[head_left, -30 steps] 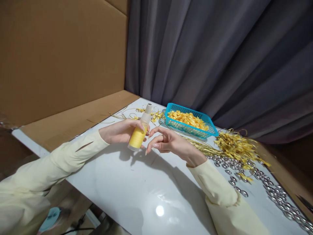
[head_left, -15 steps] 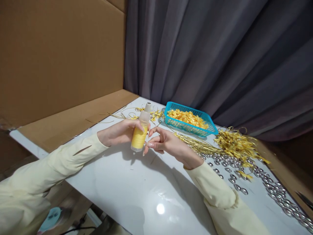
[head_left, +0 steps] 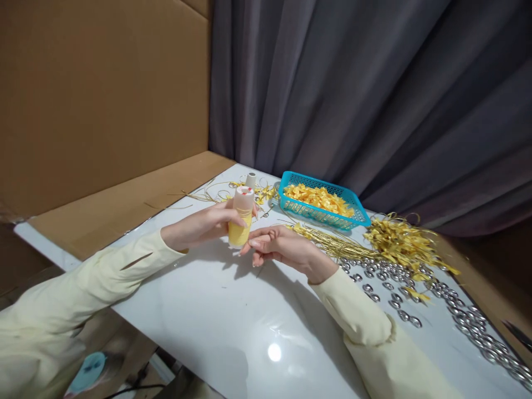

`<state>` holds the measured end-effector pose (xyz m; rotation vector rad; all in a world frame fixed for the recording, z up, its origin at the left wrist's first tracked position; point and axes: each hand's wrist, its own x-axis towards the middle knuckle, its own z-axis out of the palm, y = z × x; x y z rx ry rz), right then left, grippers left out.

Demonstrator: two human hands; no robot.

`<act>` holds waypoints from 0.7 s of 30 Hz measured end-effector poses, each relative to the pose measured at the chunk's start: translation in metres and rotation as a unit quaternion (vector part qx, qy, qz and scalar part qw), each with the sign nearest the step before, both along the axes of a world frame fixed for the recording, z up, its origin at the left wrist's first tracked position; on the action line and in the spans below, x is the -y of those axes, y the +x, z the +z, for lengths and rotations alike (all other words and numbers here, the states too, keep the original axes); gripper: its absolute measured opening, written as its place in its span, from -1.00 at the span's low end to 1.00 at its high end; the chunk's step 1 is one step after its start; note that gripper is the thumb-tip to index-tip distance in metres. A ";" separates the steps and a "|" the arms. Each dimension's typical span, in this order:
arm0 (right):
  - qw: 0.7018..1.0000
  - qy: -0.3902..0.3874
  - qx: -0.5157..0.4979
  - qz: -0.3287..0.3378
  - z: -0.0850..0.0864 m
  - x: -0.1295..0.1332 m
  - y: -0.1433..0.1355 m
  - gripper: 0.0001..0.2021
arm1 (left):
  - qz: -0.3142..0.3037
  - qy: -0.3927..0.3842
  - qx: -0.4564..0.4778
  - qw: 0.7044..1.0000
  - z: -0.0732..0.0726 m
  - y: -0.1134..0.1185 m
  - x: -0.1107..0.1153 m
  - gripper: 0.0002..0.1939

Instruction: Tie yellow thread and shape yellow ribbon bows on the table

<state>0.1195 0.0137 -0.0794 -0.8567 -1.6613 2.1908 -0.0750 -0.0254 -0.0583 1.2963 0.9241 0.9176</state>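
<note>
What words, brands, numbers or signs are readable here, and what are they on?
Nothing is readable.
Bottle in the left hand: red marks near its top, too small to read.
Blue round thing, lower left: dark marks, too blurred to read.
Basket, cardboard: no writing visible.

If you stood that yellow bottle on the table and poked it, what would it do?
The bottle would probably tip, because it's tall and narrow. Lying down, it might roll, since its sides look round. It's likely light too: just the left hand holds it.
</note>
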 end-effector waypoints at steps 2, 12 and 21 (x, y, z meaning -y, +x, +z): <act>0.999 -0.041 -0.009 0.030 -0.006 -0.003 0.001 -0.84 | 0.000 0.008 -0.019 1.000 -0.002 -0.001 -0.001 -0.65; 0.985 -0.134 -0.057 0.096 -0.027 -0.007 -0.001 -0.87 | -0.037 0.034 -0.071 0.996 0.007 -0.006 -0.002 -0.78; 0.998 -0.047 -0.008 0.034 -0.017 -0.013 0.008 -0.89 | -0.039 0.033 -0.123 0.991 -0.004 -0.002 -0.008 -0.77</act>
